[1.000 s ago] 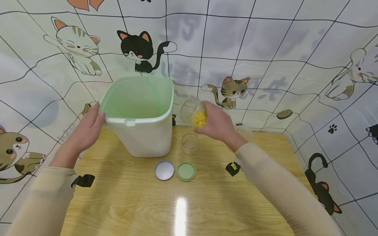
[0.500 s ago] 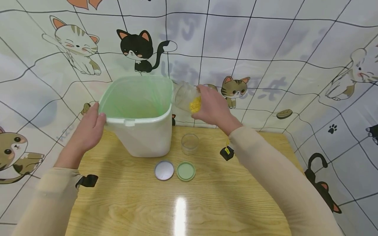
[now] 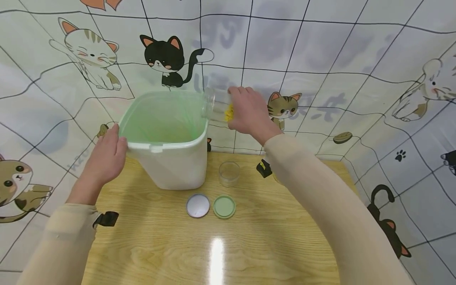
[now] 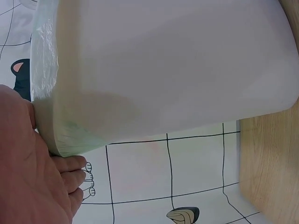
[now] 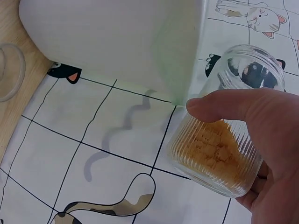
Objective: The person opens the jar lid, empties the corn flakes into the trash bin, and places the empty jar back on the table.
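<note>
At the back left stands a white trash bin lined with a pale green bag. My left hand grips the near-left corner of its rim; in the left wrist view the fingertips bend below the corner. My right hand holds a clear ribbed glass jar, tipped nearly sideways, its uncapped mouth right at the bin's right rim. Crumpled yellow bits lie toward the jar's bottom. In the right wrist view my thumb crosses the glass, and most other fingers are hidden behind it.
A clear round glass container stands right of the bin on the wooden table. Before it lie a white lid and a green lid. Cat-printed sheeting closes off the back and sides.
My right hand has raised the jar up and left toward the bin's rim and tilted it further toward horizontal. The left hand and bin stay almost still.
</note>
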Available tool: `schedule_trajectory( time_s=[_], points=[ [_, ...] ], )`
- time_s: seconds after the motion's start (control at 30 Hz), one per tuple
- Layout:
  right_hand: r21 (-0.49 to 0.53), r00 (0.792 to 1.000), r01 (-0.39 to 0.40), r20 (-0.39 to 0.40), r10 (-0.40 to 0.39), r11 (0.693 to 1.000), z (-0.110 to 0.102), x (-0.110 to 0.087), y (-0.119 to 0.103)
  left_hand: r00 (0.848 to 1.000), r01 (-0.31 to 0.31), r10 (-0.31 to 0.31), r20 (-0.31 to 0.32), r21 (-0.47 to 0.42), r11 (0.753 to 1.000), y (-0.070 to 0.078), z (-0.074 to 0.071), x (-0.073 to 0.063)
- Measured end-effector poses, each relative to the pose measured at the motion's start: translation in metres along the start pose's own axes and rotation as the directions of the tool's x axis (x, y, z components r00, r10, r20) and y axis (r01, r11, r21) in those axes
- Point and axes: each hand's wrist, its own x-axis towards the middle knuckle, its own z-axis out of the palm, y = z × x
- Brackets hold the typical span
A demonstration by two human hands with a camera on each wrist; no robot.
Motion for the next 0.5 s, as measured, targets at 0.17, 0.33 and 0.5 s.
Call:
schedule_trajectory(
  time_s=[0.17,0.33,0.5],
  points=[
    [-0.044,1.0,0.013,-0.002,-0.014,0.999,-0.003,0.006,-0.004,1.0,0.004,-0.003,-0.011,0.016,1.0,0.0,0.0,-0.001],
    [-0.096,1.0,0.015,0.009,-0.014,0.995,-0.005,0.011,-0.008,1.0,0.006,-0.005,-0.019,0.01,1.0,0.0,0.001,-0.001],
    [-0.148,1.0,0.027,0.002,-0.027,0.989,-0.004,0.014,-0.011,1.0,0.023,-0.022,-0.017,0.014,1.0,0.001,0.001,-0.001]
  ],
)
